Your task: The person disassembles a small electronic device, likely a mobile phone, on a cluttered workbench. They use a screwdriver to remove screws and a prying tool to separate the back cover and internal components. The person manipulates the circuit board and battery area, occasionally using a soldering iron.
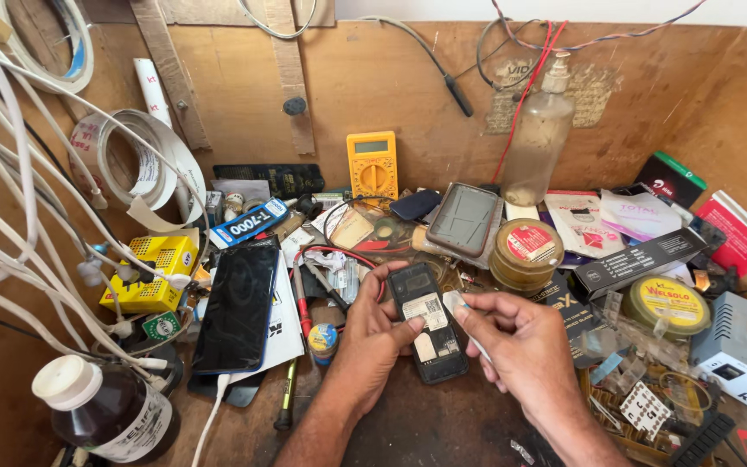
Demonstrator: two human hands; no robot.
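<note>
My left hand [372, 333] grips a small black phone [426, 322] with its back cover off, a white label showing inside, thumb pressed on the label. My right hand [516, 346] pinches a thin pale tool [460, 313] between thumb and fingers, its tip right beside the phone's open back. Both hands hover low over the dark worktop, just in front of the clutter.
A dark smartphone [237, 307] lies at left on white paper, a yellow box [150, 270] and white cables beyond it. A yellow multimeter [372, 164], a plastic pump bottle [538, 138], round tins [525, 251], boxes and a brown bottle [110, 411] crowd the bench.
</note>
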